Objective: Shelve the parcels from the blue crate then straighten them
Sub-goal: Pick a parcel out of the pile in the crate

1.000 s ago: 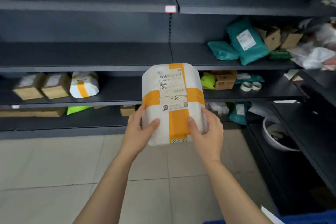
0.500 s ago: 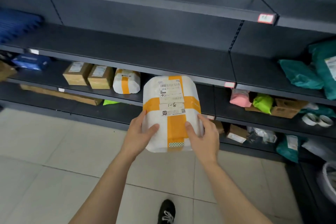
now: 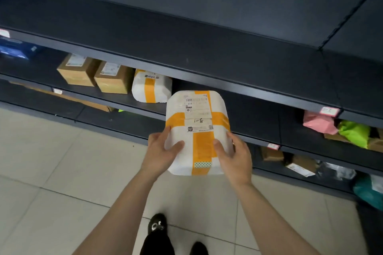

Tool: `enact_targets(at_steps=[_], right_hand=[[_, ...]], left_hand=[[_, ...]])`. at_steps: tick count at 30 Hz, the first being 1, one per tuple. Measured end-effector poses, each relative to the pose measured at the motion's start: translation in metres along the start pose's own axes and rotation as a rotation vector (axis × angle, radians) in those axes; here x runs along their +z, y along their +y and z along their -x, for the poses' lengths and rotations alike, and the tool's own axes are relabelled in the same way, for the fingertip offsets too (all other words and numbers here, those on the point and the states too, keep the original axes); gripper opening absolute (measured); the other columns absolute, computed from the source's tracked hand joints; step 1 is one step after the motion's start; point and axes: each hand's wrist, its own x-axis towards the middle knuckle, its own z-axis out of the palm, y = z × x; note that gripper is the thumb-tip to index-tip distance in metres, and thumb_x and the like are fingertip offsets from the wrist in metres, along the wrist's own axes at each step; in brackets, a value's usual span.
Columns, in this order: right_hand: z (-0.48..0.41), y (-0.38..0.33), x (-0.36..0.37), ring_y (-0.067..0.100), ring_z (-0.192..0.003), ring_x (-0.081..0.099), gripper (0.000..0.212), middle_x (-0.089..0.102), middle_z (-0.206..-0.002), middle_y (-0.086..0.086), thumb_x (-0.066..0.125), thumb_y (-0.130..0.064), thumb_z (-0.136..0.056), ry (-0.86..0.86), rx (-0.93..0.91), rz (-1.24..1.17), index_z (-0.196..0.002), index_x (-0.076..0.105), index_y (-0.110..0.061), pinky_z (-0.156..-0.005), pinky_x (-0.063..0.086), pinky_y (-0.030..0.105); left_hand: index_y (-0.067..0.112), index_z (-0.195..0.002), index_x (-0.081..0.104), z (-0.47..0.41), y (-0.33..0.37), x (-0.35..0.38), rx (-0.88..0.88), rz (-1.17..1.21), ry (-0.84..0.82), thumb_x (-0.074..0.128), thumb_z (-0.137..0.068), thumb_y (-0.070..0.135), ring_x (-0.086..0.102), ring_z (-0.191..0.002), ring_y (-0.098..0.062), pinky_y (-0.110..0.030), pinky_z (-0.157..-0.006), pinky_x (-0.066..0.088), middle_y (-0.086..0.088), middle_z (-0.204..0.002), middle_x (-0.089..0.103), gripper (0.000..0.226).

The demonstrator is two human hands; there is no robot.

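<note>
parcel [image 3: 196, 132]: white wrap with orange tape crossed over it, label facing up, "1-8" scribbled on it, held in mid-air dead centre, in front of the shelf edges and not resting on any tier

left hand [image 3: 160, 151]: at the parcel's 8 o'clock corner, thumb flat on top, fingers curled round the side and under, so gripping it

right hand [image 3: 234, 155]: at the parcel's 4 o'clock corner, thumb on top right next to the orange strip, fingers wrapped round the edge, also gripping it

shelf [image 3: 186, 51]: dark metal, top board running 9 to 3 o'clock across the upper half, more tiers stepping down below it

shelved parcel [image 3: 152, 88]: same white wrap and orange tape, sitting on the next tier down, at 10 o'clock from the held one, near but apart

boxes [image 3: 77, 70]: two cardboard ones side by side, further out at 10 o'clock, nearer one just beside the shelved parcel

pink bag [image 3: 319, 122]: same tier, way over at 3 o'clock

green bag [image 3: 354, 133]: right up against the pink bag's far side

teal bag [image 3: 369, 192]: low tier, 4 o'clock, cut off by the edge

blue pack [image 3: 14, 49]: far 9 o'clock, too blurry to read

shoe [image 3: 157, 223]: black, at 6 o'clock on the pale tile floor [image 3: 51, 172]
</note>
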Motion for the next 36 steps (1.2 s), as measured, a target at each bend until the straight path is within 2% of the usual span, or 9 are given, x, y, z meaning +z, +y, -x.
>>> enact_targets(at_steps=[6,9,14,18,22,25,29,33,36], right_hand=[[-0.074,0.013,0.068,0.022,-0.119,0.055,0.057,0.055,-0.13,-0.003,0.06,-0.056,-0.085,0.007,0.031,-0.04,-0.135,0.05,-0.031,-0.094,0.051,0.048],[-0.12,0.022,0.098,0.021,-0.121,0.051,0.056,0.05,-0.134,0.001,0.061,-0.048,-0.089,0.012,0.002,-0.022,-0.139,0.047,-0.028,-0.097,0.048,0.04],[-0.19,0.049,0.142,0.021,-0.125,0.046,0.061,0.047,-0.137,0.001,0.061,-0.049,-0.088,-0.015,-0.112,0.046,-0.143,0.041,-0.031,-0.098,0.045,0.04],[-0.238,0.068,0.167,0.022,-0.134,0.038,0.079,0.038,-0.146,0.0,0.064,-0.052,-0.084,-0.144,-0.188,0.127,-0.151,0.025,-0.033,-0.107,0.038,0.042],[-0.277,0.077,0.182,0.023,-0.138,0.033,0.09,0.031,-0.153,0.001,0.065,-0.055,-0.083,-0.156,-0.286,0.257,-0.154,0.017,-0.028,-0.107,0.033,0.037],[-0.295,0.077,0.189,0.026,-0.138,0.035,0.089,0.031,-0.154,0.003,0.059,-0.06,-0.085,-0.13,-0.36,0.347,-0.154,0.014,-0.028,-0.106,0.035,0.039],[-0.303,0.079,0.192,0.029,-0.137,0.036,0.088,0.031,-0.153,0.006,0.049,-0.065,-0.086,-0.12,-0.42,0.448,-0.155,0.009,-0.027,-0.104,0.04,0.042],[-0.299,0.073,0.188,0.029,-0.134,0.038,0.084,0.034,-0.15,0.007,0.047,-0.063,-0.09,-0.125,-0.411,0.556,-0.154,0.01,-0.024,-0.101,0.042,0.042],[-0.283,0.067,0.178,0.028,-0.128,0.043,0.077,0.042,-0.142,0.007,0.054,-0.056,-0.089,-0.103,-0.413,0.734,-0.148,0.02,-0.021,-0.097,0.041,0.042]], left_hand=[[0.036,-0.149,0.019,-0.102,-0.023,0.0,0.074,-0.092,-0.141,0.068,-0.085,0.041,0.033,-0.134,-0.022,-0.039,-0.107,0.033,0.002,-0.144,0.025,0.081],[0.033,-0.151,0.011,-0.157,-0.035,0.01,0.117,-0.134,-0.189,0.075,-0.08,0.037,0.028,-0.138,-0.021,-0.04,-0.107,0.035,0.005,-0.15,0.019,0.095],[0.028,-0.152,0.004,-0.244,-0.054,0.032,0.214,-0.258,-0.17,0.081,-0.072,0.037,0.022,-0.141,-0.023,-0.041,-0.11,0.03,0.0,-0.153,0.017,0.112],[0.024,-0.152,0.002,-0.301,-0.071,0.046,0.266,-0.382,-0.129,0.086,-0.064,0.039,0.023,-0.141,-0.029,-0.043,-0.109,0.033,-0.005,-0.153,0.016,0.123],[0.026,-0.152,0.001,-0.341,-0.079,0.056,0.348,-0.46,-0.043,0.084,-0.065,0.037,0.028,-0.138,-0.033,-0.046,-0.107,0.037,-0.008,-0.153,0.017,0.121],[0.021,-0.153,0.0,-0.358,-0.079,0.06,0.4,-0.523,0.024,0.082,-0.066,0.04,0.027,-0.137,-0.034,-0.045,-0.108,0.036,-0.009,-0.152,0.02,0.121],[0.012,-0.151,0.006,-0.359,-0.073,0.063,0.43,-0.723,0.143,0.078,-0.068,0.048,0.026,-0.134,-0.033,-0.042,-0.108,0.031,-0.013,-0.144,0.028,0.116],[0.009,-0.151,0.004,-0.35,-0.069,0.062,0.408,-0.86,0.147,0.074,-0.074,0.048,0.027,-0.133,-0.032,-0.041,-0.106,0.034,-0.013,-0.145,0.028,0.111],[0.009,-0.152,0.003,-0.333,-0.063,0.057,0.378,-1.0,0.12,0.07,-0.08,0.047,0.024,-0.137,-0.03,-0.04,-0.107,0.033,-0.013,-0.149,0.025,0.105]])
